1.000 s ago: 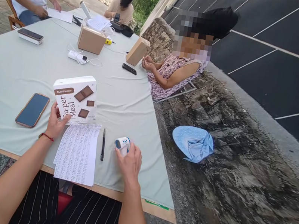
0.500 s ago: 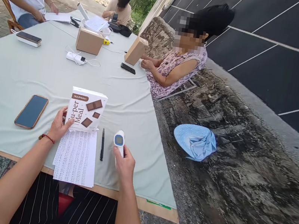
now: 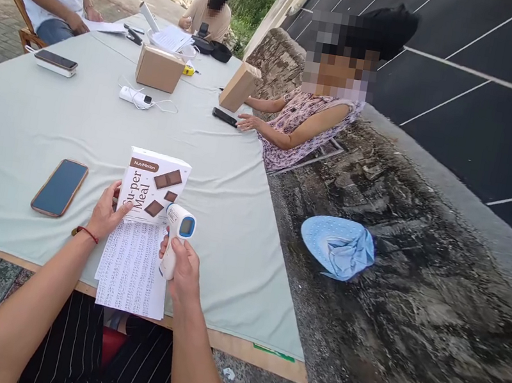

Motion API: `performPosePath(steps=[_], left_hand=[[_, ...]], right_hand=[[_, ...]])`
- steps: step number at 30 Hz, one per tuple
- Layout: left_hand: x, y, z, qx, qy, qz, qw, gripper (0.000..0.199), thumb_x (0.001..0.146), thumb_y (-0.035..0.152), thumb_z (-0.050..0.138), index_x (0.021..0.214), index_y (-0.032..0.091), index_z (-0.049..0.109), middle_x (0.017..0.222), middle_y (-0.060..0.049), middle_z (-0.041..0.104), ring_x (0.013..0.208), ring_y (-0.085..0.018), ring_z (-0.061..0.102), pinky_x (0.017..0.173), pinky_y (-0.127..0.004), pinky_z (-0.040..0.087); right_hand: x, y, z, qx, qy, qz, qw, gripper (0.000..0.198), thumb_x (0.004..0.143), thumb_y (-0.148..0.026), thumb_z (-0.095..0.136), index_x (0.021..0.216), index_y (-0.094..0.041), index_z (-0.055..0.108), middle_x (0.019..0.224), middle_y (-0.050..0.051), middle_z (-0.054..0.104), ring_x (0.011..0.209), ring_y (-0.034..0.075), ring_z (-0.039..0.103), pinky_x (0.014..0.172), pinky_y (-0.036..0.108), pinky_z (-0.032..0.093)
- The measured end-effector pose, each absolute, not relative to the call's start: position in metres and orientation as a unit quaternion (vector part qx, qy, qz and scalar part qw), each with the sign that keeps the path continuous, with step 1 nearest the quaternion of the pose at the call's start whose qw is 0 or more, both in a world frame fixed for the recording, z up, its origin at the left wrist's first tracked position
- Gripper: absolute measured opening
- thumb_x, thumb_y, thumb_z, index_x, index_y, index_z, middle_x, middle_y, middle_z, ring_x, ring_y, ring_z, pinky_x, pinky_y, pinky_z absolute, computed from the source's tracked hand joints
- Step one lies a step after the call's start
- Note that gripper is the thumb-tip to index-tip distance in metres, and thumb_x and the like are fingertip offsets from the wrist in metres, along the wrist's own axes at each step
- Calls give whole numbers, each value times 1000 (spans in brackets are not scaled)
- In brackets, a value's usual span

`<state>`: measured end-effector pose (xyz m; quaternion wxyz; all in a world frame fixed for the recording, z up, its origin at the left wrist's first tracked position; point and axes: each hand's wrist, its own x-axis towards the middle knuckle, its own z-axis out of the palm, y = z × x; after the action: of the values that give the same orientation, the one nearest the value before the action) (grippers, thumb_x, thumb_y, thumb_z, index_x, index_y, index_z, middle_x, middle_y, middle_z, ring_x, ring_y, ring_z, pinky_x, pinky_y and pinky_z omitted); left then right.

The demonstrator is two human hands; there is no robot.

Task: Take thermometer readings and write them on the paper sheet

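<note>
My left hand grips the lower left edge of a white "Su-per Meal" box with brown bars printed on it, holding it upright on the table. In my right hand is a white and blue infrared thermometer, its small screen facing me and its front end at the box's lower right side. Beneath both hands lie printed sheets of paper at the table's near edge. To the left rests a smartphone in an orange-brown case. The pen is hidden behind my right hand and the thermometer.
The cloth-covered table also bears a cardboard box, another tilted brown box, a white device with a cable and stacked phones. Three people sit around it. A blue hat lies on the ground to the right.
My right hand has moved left with the thermometer and turned it toward the box. The person on the right has reached a hand to the black phone. My left hand still holds the box.
</note>
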<state>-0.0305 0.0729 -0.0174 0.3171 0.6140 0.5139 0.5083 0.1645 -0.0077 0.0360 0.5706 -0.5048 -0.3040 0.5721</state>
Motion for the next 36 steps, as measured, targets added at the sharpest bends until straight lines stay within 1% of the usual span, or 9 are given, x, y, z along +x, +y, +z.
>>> performPosePath(steps=[4, 7, 10, 15, 21, 25, 27, 31, 36], left_hand=[[-30, 74, -20, 618, 505, 513, 316, 64, 87, 52, 63, 139, 21, 44, 123, -13, 63, 106, -24, 64, 91, -43, 54], [-29, 74, -22, 621, 507, 514, 306, 63, 88, 53, 62, 139, 21, 45, 123, -13, 63, 107, -25, 63, 90, -43, 54], [-29, 74, -23, 617, 518, 514, 295, 65, 88, 56, 60, 140, 21, 46, 123, -13, 62, 108, -26, 62, 90, -43, 54], [-30, 74, -24, 626, 519, 507, 286, 66, 88, 58, 59, 141, 21, 46, 121, -13, 63, 108, -26, 62, 88, -42, 53], [-30, 75, -26, 624, 532, 504, 272, 69, 87, 59, 60, 143, 21, 46, 121, -13, 63, 107, -26, 62, 90, -43, 53], [-31, 76, -27, 624, 527, 507, 276, 69, 87, 58, 61, 142, 20, 45, 121, -13, 62, 108, -26, 62, 88, -43, 54], [-32, 76, -26, 628, 517, 510, 282, 67, 88, 56, 61, 143, 21, 44, 123, -13, 61, 110, -26, 62, 90, -44, 54], [-32, 76, -25, 631, 499, 511, 302, 68, 88, 55, 61, 143, 20, 42, 128, -15, 59, 115, -27, 60, 92, -45, 54], [-36, 81, -28, 619, 494, 522, 316, 69, 86, 53, 64, 142, 21, 43, 129, -15, 59, 114, -27, 62, 89, -44, 56]], right_hand=[[157, -7, 30, -504, -315, 583, 555, 35, 69, -51, 71, 78, -20, 61, 62, -3, 54, 54, 12, 46, 51, 26, 39], [150, -6, 18, -489, -331, 606, 533, 36, 68, -52, 72, 81, -20, 61, 62, -3, 55, 55, 13, 47, 53, 27, 40], [144, -4, 6, -482, -358, 598, 531, 38, 67, -54, 73, 85, -21, 63, 64, -3, 57, 63, 16, 53, 60, 29, 44], [141, -3, -2, -485, -378, 573, 542, 40, 70, -56, 71, 89, -21, 65, 78, 1, 65, 77, 20, 59, 71, 32, 48], [144, -3, 3, -496, -403, 561, 526, 40, 71, -58, 69, 83, -21, 63, 69, 0, 61, 70, 18, 57, 63, 31, 45], [142, -4, 10, -491, -403, 566, 525, 40, 70, -57, 72, 85, -21, 64, 68, 0, 62, 68, 18, 57, 62, 31, 46], [141, -7, 16, -483, -387, 582, 527, 42, 67, -56, 75, 88, -21, 66, 70, 0, 64, 68, 18, 58, 63, 31, 48], [149, -21, 36, -496, -327, 582, 556, 48, 64, -52, 81, 95, -20, 66, 80, 2, 68, 70, 17, 61, 67, 31, 50], [170, -36, 65, -533, -306, 502, 609, 45, 62, -51, 82, 87, -19, 64, 74, 0, 64, 65, 14, 55, 63, 28, 47]])
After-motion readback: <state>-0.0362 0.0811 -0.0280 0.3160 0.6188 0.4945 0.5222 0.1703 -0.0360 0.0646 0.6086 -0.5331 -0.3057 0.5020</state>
